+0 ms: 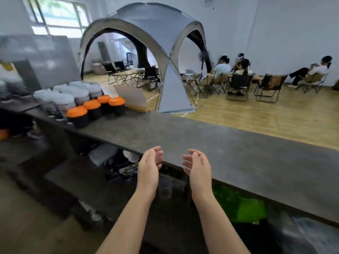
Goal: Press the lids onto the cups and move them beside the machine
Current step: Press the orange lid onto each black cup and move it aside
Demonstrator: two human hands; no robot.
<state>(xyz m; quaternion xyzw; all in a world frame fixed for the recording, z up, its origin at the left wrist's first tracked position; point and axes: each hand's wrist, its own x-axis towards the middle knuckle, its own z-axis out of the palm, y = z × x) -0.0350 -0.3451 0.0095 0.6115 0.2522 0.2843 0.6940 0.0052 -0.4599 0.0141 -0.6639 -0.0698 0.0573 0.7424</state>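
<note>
Both grips empty, fingers loosely apart, left hand (pixel 149 166) nearer the cups (pixel 95 110), upright at ten o'clock on the counter (pixel 238 153), apparently already lidded.

We're in a white-walled room with a wood floor (pixel 256 114), a big grey dome tent (pixel 156 33), folding chairs (pixel 238 87) with people sitting, and a bright window (pixel 58 13) top left.

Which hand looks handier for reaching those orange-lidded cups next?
Probably the left. The cups stand far to the left on the counter, and the left hand is on that side. The right hand would have to cross over. Both hands are open and hold nothing.
</note>
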